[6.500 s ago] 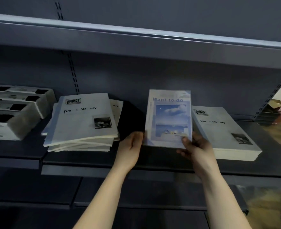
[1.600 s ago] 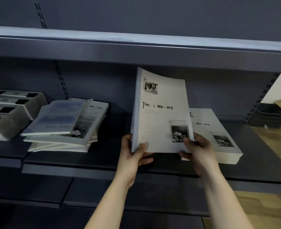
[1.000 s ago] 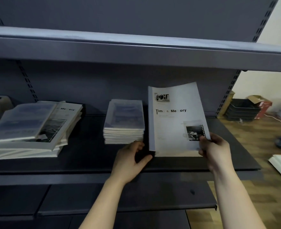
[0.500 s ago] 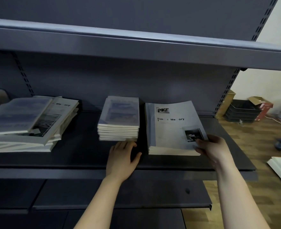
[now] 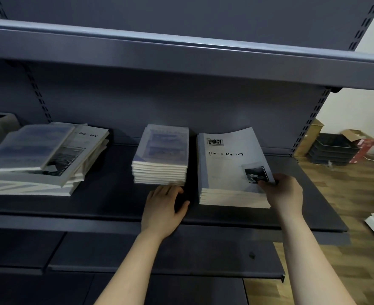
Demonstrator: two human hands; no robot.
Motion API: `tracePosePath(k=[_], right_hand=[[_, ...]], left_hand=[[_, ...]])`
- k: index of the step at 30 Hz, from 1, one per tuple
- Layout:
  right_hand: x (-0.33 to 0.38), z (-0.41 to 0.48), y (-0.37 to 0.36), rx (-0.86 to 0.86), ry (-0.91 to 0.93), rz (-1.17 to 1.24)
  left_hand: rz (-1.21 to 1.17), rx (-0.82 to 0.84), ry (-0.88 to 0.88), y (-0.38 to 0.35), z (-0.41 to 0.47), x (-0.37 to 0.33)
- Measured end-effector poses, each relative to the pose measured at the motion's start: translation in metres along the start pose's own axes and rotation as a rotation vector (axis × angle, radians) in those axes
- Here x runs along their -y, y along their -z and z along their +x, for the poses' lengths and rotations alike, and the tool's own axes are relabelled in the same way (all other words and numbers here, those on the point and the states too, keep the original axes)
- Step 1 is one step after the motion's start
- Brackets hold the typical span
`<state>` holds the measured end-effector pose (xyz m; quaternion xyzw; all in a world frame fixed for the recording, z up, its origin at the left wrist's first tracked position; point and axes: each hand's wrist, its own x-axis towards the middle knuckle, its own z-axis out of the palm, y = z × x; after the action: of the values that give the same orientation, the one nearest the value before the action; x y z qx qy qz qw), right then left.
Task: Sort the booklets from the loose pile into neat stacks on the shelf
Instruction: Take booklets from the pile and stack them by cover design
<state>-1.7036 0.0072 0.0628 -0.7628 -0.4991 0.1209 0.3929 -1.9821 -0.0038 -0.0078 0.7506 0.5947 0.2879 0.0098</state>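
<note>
A thin white paper booklet (image 5: 230, 164) with black words and a small black-and-white photo on its cover lies on top of a neat stack of the same white booklets (image 5: 234, 199). Its far edge curls up a little. Just beside that stack, to the left, sits a smaller neat stack of booklets with blurry blue covers (image 5: 160, 159). Well apart, at the far left, is the loose messy pile of mixed booklets (image 5: 38, 159), fanned out and crooked, with a blue-cover one lying on top.

All of them rest on a dark grey metal shelf (image 5: 115, 205). Another grey shelf board (image 5: 181, 53) hangs above, and the back wall has strips of little slots. Off to the right is a brown wooden floor (image 5: 344, 194) with a stack of black plastic trays (image 5: 332, 150) and a red and brown cardboard box (image 5: 362, 144) by a pale wall.

The right hand (image 5: 285, 192) pinches the near right corner of the top white booklet, thumb on the cover by the photo and fingers curled under. The left hand (image 5: 164, 208) lies flat and spread on the shelf, holding nothing, its fingertips (image 5: 170, 189) touching the near bottom edge of the blue stack.
</note>
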Motion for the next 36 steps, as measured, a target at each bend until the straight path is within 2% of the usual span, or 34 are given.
tracePosePath(k=[17,23,29,32,36], right_hand=[[-0.005,0.007,-0.007,0.017,-0.012,-0.042],[0.003,-0.001,-0.007,-0.093,-0.007,-0.127],[0.015,-0.023,-0.021,-0.15,0.108,-0.224],[0.022,-0.036,-0.023,-0.109,0.15,-0.176],[0.038,-0.055,-0.032,0.001,0.211,-0.063]], left_hand=[[-0.013,0.006,0.007,0.001,0.0,-0.001],[-0.012,0.006,0.003,0.003,0.0,-0.001],[-0.052,0.077,-0.022,0.009,0.001,0.0],[-0.147,0.112,-0.024,0.015,0.0,0.003],[-0.252,0.079,0.001,0.032,-0.004,0.009]])
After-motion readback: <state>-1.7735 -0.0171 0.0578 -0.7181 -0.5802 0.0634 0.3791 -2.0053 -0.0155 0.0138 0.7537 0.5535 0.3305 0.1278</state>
